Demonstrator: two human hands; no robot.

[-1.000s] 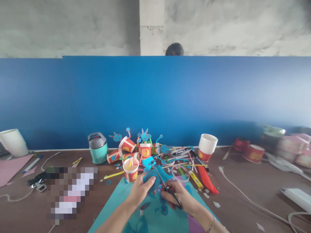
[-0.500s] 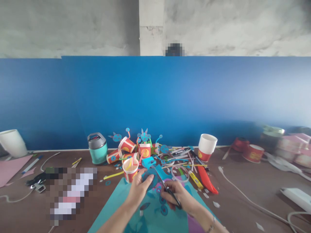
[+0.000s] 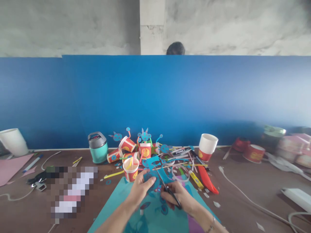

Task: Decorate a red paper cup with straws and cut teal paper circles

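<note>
My left hand [image 3: 141,187] pinches a round piece of blue paper [image 3: 153,181] between thumb and fingers, above a teal sheet [image 3: 116,210]. In my right hand [image 3: 178,195] is a pair of black-handled scissors [image 3: 173,195], its blades pointing up and left at the right edge of the blue paper. Small cut paper shapes with drawn circles [image 3: 164,209] lie on the sheet below my hands. Just beyond my left hand stands a red and white paper cup [image 3: 131,168] with straws in it.
Decorated paper cups [image 3: 127,144] cluster at the back, beside a teal flask [image 3: 97,149]. To the right are markers [image 3: 179,151], rolls of tape [image 3: 180,173], a yellow cutter [image 3: 196,180], a red pouch-like item [image 3: 207,179] and stacked cups [image 3: 207,147]. A blue partition [image 3: 155,97] stands behind; a person's head shows above it.
The round blue paper has turned slightly in my left hand and shifted a little against the scissor blades. My right hand stays nearly in place.
</note>
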